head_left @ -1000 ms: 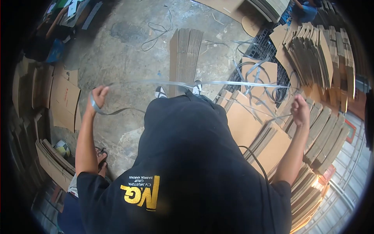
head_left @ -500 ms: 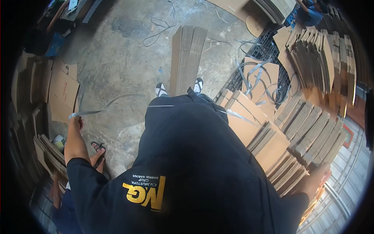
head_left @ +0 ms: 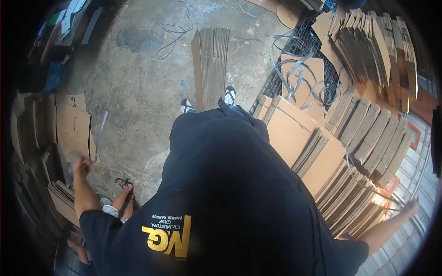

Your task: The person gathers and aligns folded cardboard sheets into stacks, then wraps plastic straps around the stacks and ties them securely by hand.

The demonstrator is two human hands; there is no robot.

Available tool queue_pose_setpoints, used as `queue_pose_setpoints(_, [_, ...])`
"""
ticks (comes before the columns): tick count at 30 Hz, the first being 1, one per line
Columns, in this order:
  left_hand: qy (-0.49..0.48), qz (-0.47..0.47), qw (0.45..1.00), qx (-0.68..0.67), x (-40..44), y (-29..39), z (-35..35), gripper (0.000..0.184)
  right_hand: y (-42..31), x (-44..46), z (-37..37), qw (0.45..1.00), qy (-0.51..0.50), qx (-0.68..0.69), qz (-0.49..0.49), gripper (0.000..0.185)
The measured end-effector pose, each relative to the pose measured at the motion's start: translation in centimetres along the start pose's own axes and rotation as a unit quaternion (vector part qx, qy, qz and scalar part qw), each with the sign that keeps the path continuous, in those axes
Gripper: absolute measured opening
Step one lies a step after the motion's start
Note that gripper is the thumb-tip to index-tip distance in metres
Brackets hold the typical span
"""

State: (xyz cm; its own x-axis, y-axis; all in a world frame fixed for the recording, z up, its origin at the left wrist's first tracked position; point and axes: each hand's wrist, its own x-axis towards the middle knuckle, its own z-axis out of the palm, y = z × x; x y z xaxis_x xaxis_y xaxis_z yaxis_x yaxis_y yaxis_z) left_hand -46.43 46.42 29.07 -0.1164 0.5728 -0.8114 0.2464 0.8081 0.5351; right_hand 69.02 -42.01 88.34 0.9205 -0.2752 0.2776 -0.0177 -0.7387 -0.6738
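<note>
My left hand, slightly blurred, is at the left with its fingers curled. A thin grey strap stands up beside it, and a blurred grey loop shows at the fingers. My right hand reaches far out to the lower right; its fingers are smeared by motion. A dark strap end lies close to that hand, and whether it is gripped is unclear. An upright bundle of folded cardboard stands on the floor in front of my feet.
Cardboard stacks fill the right side, beside a black pallet with tangled straps. More cardboard leans at the left. Another person's sandalled foot is at the lower left. A loose strap lies on the concrete floor.
The strap stretched across my body has gone from there. My left hand has moved down and outward. My right hand has swung far out to the lower right.
</note>
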Motion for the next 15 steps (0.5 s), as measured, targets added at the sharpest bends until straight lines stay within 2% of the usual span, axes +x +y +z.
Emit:
queue_pose_setpoints(1, [0.067,-0.092,0.986,0.124,3.2,-2.2,4.4,0.024,0.7,-0.1,2.5,0.999,-0.044,-0.015,-0.01,0.048])
queue_pose_setpoints(2, [0.029,-0.133,0.986,0.098,5.4,-5.0,8.1,0.032,1.6,-2.0,6.8,0.996,-0.081,-0.041,0.003,0.051])
queue_pose_setpoints(3, [0.013,-0.184,0.976,0.12,7.4,-7.3,13.1,0.032,3.5,-4.6,11.8,0.993,-0.091,-0.075,-0.032,0.044])
queue_pose_setpoints(4, [-0.048,-0.214,0.957,0.188,9.4,-9.4,18.2,0.033,5.4,-7.4,17.1,0.987,-0.098,-0.108,-0.067,0.038])
queue_pose_setpoints(5, [-0.091,-0.223,0.93,0.279,12.1,-12.3,22.4,0.039,4.5,-12.3,22.0,0.991,-0.114,-0.066,-0.021,0.026])
queue_pose_setpoints(6, [-0.105,-0.221,0.898,0.365,10.9,-12.2,28.3,0.04,2.8,-18.4,27.4,0.992,-0.125,-0.024,0.025,0.022])
queue_pose_setpoints(7, [-0.196,-0.13,0.863,0.448,14.0,-14.9,31.2,0.065,4.2,-21.1,30.6,0.977,-0.187,-0.008,0.098,0.021])
queue_pose_setpoints(8, [-0.171,-0.113,0.866,0.456,10.6,-12.4,35.9,0.078,7.0,-24.0,34.0,0.983,-0.178,-0.017,0.051,0.019])
queue_pose_setpoints(9, [-0.146,-0.097,0.869,0.463,5.9,-8.9,41.2,0.091,7.9,-26.9,36.4,0.963,-0.223,0.049,0.145,0.017])
queue_pose_setpoints(10, [-0.121,-0.081,0.87,0.471,1.0,-5.3,46.5,0.104,10.1,-28.7,38.6,0.952,-0.257,0.037,0.16,0.016])
queue_pose_setpoints(11, [-0.127,0.05,0.843,0.52,3.2,-6.6,48.3,0.1,11.0,-31.4,40.5,0.946,-0.258,0.031,0.193,0.016])
queue_pose_setpoints(12, [-0.111,0.183,0.794,0.57,5.4,-7.9,50.0,0.099,11.8,-34.3,42.2,0.939,-0.258,0.025,0.228,0.016])
queue_pose_setpoints(14, [-0.142,0.125,0.824,0.533,3.4,-3.9,55.5,0.112,16.3,-38.5,45.4,0.929,-0.249,0.031,0.271,0.017])
queue_pose_setpoints(15, [-0.125,0.125,0.837,0.517,3.7,-3.7,58.1,0.117,19.1,-40.6,46.4,0.921,-0.267,-0.002,0.284,0.017])
